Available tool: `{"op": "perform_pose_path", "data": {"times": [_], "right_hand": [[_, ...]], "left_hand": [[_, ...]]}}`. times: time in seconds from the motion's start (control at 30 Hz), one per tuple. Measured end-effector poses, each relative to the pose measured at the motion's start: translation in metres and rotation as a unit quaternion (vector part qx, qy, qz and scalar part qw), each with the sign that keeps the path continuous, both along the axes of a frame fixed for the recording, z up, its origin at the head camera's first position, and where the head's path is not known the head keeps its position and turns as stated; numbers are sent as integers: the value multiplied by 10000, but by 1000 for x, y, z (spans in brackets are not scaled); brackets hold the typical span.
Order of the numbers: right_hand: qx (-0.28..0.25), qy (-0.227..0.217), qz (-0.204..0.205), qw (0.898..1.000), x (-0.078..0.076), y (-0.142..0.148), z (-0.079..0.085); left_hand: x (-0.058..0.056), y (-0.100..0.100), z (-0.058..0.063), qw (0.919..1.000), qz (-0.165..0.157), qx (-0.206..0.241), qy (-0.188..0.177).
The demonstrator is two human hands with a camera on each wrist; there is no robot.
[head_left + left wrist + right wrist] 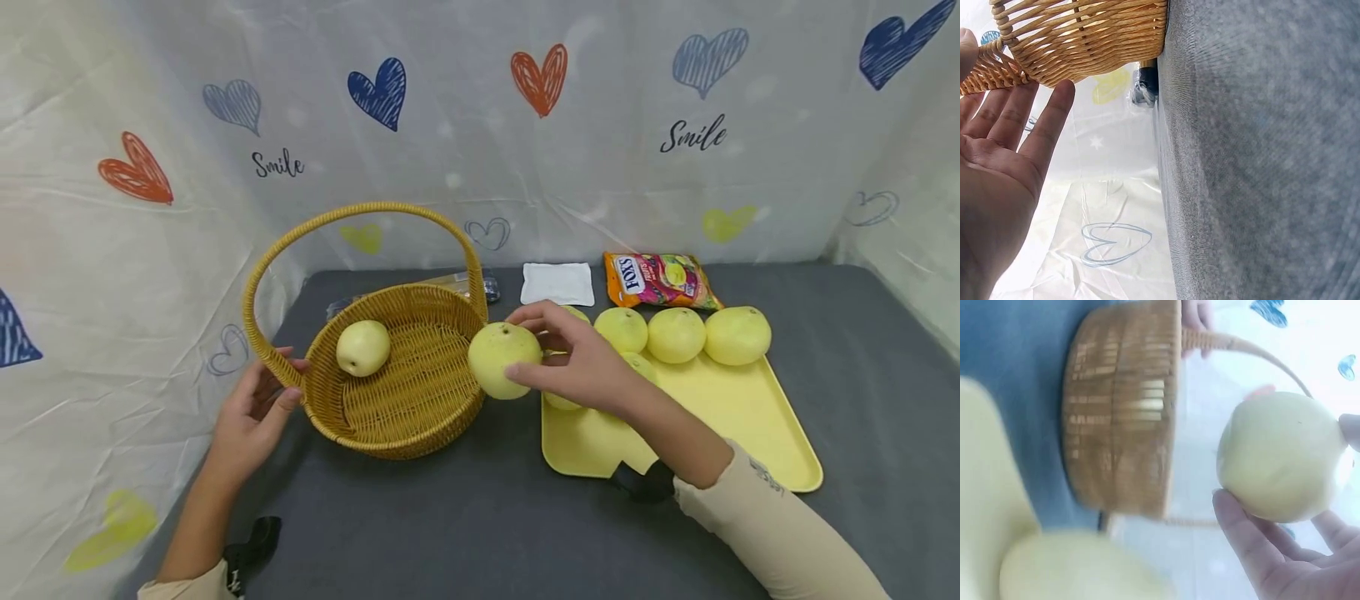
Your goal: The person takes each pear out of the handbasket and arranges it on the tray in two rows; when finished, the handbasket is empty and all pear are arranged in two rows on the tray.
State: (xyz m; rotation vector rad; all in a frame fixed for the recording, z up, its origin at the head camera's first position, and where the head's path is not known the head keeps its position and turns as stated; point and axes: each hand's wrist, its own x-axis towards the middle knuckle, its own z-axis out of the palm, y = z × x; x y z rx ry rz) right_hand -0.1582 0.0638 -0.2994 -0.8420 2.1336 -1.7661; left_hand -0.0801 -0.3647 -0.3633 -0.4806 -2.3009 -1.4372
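Observation:
My right hand (573, 358) holds a round yellow-green pear (501, 360) between thumb and fingers, level with the right rim of a wicker basket (408, 379). The right wrist view shows this pear (1282, 456) above the basket's rim height, with the fingertips on its underside. One pale pear (363, 348) lies inside the basket at the left. My left hand (251, 408) pinches the left foot of the basket's arched handle (262, 337). Thumb and fingers lie on either side of that foot in the left wrist view, against the basket's woven wall (1085, 37).
Several pears stand along the back and left of a yellow tray (720, 400) on the right. Behind it lie an orange FOX'S candy bag (660, 281) and a white packet (557, 284). A clear-wrapped item (457, 283) sits behind the basket. A heart-printed curtain (450, 125) closes the back.

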Motion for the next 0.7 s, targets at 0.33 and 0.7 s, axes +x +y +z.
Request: {"op": "perform_pose_path", "data": {"times": [0.33, 0.7], "right_hand": [[349, 342, -761, 9959, 4, 71, 14], [707, 431, -1220, 9891, 10, 122, 14]], "left_hand": [[0, 1, 2, 9998, 131, -36, -131], [-1, 0, -1, 10000, -17, -27, 89]]}}
